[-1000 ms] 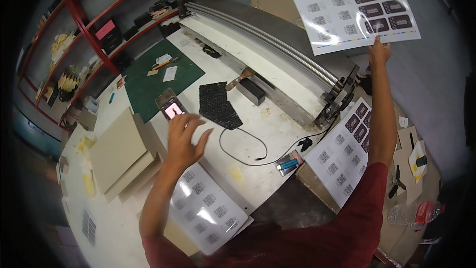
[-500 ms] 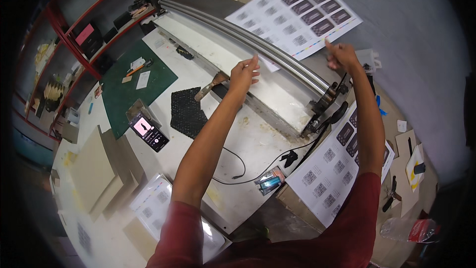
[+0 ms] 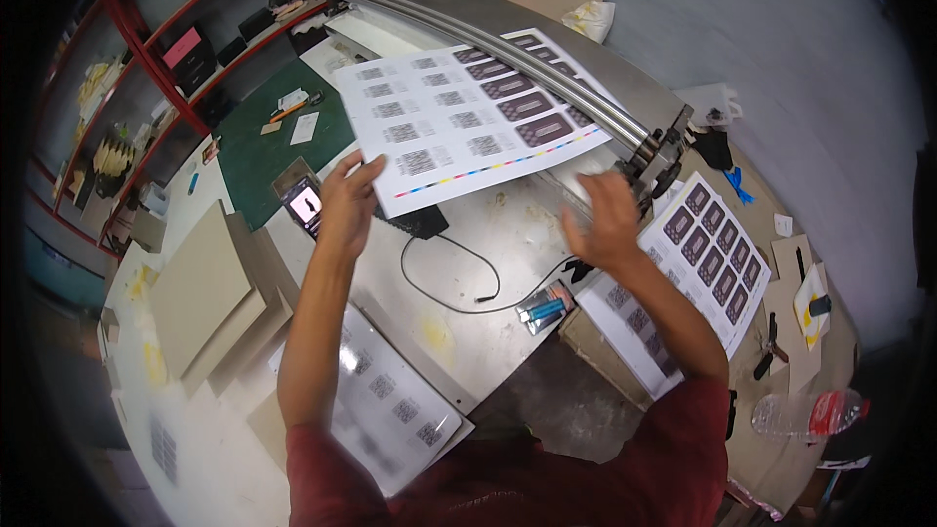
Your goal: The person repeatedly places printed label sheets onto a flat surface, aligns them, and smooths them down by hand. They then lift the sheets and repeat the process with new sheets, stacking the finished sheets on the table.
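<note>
A large printed sheet (image 3: 434, 141), with code squares and dark card designs, spans both sides of the long metal rollers (image 3: 607, 117). Its near part slopes over the roller machine's white tray toward me. My left hand (image 3: 349, 200) pinches the sheet's near left edge between thumb and fingers. Close to the rollers' right end, my right hand (image 3: 607, 220) is raised, blurred, its thumb and fingers apart and nothing seen in it. Below that forearm lie more printed sheets (image 3: 717, 259) of the same design. The black mesh pad (image 3: 420, 222) shows partly from under the held sheet.
On the white table are a phone (image 3: 304, 205), a green cutting mat (image 3: 244, 161), grey boards (image 3: 210, 293), a glossy covered print (image 3: 390, 390), a cable (image 3: 425, 295) and a small blue-and-clear pack (image 3: 545, 310). Pliers (image 3: 769, 351) and a plastic bottle (image 3: 795, 417) lie at right.
The sheet has come from the rollers' far side toward me and leftward. My left hand has moved down-left and now grips its edge; my right hand has come down toward me.
</note>
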A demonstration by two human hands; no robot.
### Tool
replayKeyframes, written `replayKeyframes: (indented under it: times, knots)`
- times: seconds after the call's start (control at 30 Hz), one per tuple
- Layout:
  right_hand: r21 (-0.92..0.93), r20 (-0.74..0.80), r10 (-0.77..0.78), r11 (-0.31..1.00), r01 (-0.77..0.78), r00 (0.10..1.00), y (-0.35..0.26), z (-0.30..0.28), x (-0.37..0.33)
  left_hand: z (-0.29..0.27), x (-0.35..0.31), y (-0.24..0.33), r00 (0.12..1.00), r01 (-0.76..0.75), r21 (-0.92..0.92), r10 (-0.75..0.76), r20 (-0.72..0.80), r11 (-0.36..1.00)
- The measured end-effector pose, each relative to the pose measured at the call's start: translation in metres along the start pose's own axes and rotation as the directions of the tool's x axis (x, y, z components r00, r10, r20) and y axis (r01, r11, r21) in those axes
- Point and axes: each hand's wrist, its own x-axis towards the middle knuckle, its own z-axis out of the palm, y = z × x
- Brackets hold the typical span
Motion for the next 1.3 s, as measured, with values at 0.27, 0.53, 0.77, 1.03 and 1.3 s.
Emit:
replayKeyframes:
  times: [0.27, 0.53, 0.77, 1.03, 1.3]
  knots:
    - [0.051, -0.031, -0.047, 0.998, 0.048, 0.998, -0.039, 0.026, 0.015, -0.068, -0.121, 0.087, 0.967, -0.240, -0.008, 0.239, -0.094, 0.971]
    - [0.350, 0.323, -0.157, 0.936, 0.036, 0.933, -0.177, -0.124, 0.108, -0.166, -0.299, 0.113, 0.670, -0.736, 0.160, 0.741, 0.033, 0.658]
    - [0.701, 0.531, -0.497, 0.712, -0.028, 0.686, -0.262, -0.001, 0.182, -0.208, -0.404, 0.130, 0.705, -0.292, 0.598, 0.591, -0.393, 0.746]
    - [0.656, 0.518, -0.563, 0.745, 0.123, 0.644, -0.367, 0.181, -0.007, -0.363, -0.445, -0.013, 0.677, 0.138, 0.325, 0.151, -0.720, 0.936]
    - [0.649, 0.441, -0.520, 0.748, 0.140, 0.732, -0.368, 0.204, -0.012, -0.374, -0.423, -0.005, 0.665, 0.231, 0.351, 0.116, -0.738, 0.907]
